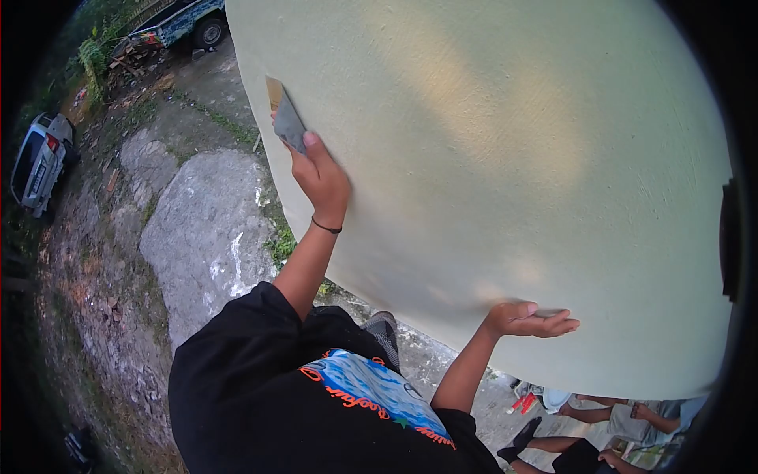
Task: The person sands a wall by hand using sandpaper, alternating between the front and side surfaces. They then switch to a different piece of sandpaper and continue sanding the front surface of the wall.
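Note:
A pale green wall (pixel 474 205) fills the upper right of the view. My left hand (pixel 320 178), with a dark band at its wrist, is closed on a flat grey sheet (pixel 289 122) whose far end is tan, near the wall's left edge. Part of the fingers is hidden behind the sheet. My right hand (pixel 533 319) is low by the wall, palm turned up, fingers stretched out and thumb along them. Nothing shows in it.
A grey car (pixel 41 164) stands at the left, a pickup truck (pixel 178 28) at the top left. Rough ground with a concrete patch (pixel 207 225) lies at the left. Seated people (pixel 572 457) are at the lower right, beside a white container (pixel 556 398).

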`<state>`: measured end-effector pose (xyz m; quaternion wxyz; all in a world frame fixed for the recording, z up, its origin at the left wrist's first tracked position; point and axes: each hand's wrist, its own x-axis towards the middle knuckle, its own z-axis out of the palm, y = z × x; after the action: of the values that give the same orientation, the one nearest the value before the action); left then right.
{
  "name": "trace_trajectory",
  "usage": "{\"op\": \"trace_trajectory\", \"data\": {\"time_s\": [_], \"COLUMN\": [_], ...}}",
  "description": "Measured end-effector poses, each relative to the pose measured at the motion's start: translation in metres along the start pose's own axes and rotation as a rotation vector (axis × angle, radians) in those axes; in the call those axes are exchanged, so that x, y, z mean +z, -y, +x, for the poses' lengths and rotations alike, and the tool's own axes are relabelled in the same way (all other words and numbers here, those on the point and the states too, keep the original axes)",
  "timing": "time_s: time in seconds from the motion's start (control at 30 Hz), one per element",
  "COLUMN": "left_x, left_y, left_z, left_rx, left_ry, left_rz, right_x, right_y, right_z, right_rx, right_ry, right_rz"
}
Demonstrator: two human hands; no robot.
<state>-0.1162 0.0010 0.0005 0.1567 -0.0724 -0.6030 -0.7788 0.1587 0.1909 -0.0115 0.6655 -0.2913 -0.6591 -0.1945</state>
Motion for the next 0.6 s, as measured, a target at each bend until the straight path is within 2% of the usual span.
{"op": "trace_trajectory", "data": {"time_s": [0.03,0.07,0.1,0.17,0.23,0.3,0.33,0.4,0.43,0.47,0.57,0.6], "left_x": [0.016,0.015,0.005,-0.019,-0.038,-0.063,-0.057,-0.050,-0.012,-0.004,-0.010,-0.019], "left_y": [-0.006,-0.011,-0.004,0.022,0.045,0.067,0.064,0.042,0.011,0.011,0.019,0.029], "left_z": [-0.019,-0.038,-0.060,-0.083,-0.065,-0.026,-0.013,0.009,-0.005,-0.020,-0.078,-0.091], "left_rx": [0.357,0.523,0.588,0.593,0.311,-0.006,-0.006,-0.247,0.291,0.286,0.538,0.523], "left_ry": [-0.063,0.024,0.199,0.356,0.147,0.079,0.080,0.134,-0.071,-0.069,0.248,0.243], "left_rz": [0.034,0.126,0.179,0.325,0.290,0.161,0.160,0.158,0.183,0.185,0.319,0.322], "right_x": [-0.001,0.000,0.001,0.001,0.000,0.001,0.001,0.000,-0.001,-0.001,0.005,0.003], "right_y": [-0.001,0.000,0.000,0.001,0.002,0.002,0.002,0.003,0.003,0.003,0.003,0.002], "right_z": [0.000,0.000,0.000,-0.001,-0.001,0.001,0.001,0.000,-0.001,0.000,0.000,-0.002], "right_rx": [-0.002,-0.001,-0.001,0.006,0.018,0.016,0.016,0.020,0.019,0.025,0.028,0.028], "right_ry": [-0.001,0.005,0.012,0.021,0.024,0.020,0.020,0.030,0.037,0.038,0.018,0.017], "right_rz": [-0.001,0.019,0.041,0.031,0.016,0.026,0.025,0.012,0.009,0.012,0.022,0.027]}}
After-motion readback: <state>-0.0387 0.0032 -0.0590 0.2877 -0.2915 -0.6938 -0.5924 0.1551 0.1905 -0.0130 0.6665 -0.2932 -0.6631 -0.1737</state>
